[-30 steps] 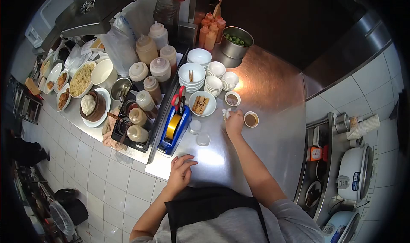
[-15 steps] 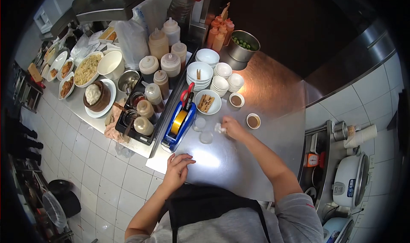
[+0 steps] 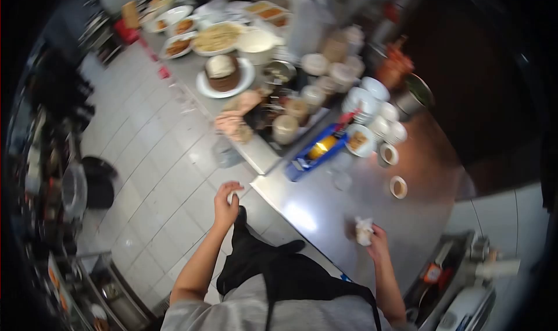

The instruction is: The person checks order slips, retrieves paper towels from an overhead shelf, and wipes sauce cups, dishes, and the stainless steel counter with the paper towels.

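Note:
My right hand is closed on a crumpled white paper napkin, low over the steel counter. Off the counter's near left edge, over the floor, my left hand has loosely bent fingers, thumb and fingers apart, and I make out nothing held. Farther up the counter lie a blue tape dispenser with yellow tape and a small clear lid. Two small cups of brown sauce stand at the right, near a white bowl with brown pieces. Motion blurs the view.
Squeeze bottles crowd a black tray beyond the dispenser. A white plate with a brown pot, a dish of rice and other dishes line the left counter. A steel pot stands at the back; a rice cooker is lower right.
My view and body have turned left, so the counter sits farther right. My right hand has drawn back toward me with the napkin, away from the lids. My left hand is now over the floor.

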Tool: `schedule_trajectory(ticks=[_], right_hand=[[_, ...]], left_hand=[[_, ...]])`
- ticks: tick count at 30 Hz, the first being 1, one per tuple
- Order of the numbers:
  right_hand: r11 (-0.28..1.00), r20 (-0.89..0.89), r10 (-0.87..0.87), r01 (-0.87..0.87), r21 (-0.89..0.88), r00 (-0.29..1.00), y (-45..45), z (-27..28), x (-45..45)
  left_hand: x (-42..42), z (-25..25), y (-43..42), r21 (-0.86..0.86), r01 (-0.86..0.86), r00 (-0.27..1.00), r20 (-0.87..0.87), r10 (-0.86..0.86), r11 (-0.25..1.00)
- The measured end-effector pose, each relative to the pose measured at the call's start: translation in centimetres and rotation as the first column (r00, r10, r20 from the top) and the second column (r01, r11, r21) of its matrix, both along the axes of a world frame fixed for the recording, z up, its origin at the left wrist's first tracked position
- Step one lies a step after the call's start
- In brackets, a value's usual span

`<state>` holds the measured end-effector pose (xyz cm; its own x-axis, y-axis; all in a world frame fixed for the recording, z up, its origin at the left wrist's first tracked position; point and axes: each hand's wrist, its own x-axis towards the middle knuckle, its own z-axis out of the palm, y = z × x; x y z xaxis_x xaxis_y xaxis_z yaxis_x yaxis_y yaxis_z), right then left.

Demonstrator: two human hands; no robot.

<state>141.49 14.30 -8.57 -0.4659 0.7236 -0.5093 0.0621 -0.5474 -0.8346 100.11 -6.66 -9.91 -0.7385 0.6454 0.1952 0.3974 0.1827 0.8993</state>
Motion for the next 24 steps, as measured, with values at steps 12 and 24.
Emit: schedule_trajectory(ticks=[12, 24], right_hand=[[0.951, -0.349, 0.05, -0.151, -0.269, 0.936, -12.1, -0.7, -37.1], [0.415, 0.482, -0.035, -0.426, 0.804, 0.875, -11.3, -11.6, -56.1]], left_hand=[[-21.0, -19.0, 4.2, -0.465, -0.066, 0.982, -0.188, -0.025, 0.883], [-26.1, -16.8, 0.5, -0.154, 0.222, 0.973, 0.096, -0.209, 0.963]])
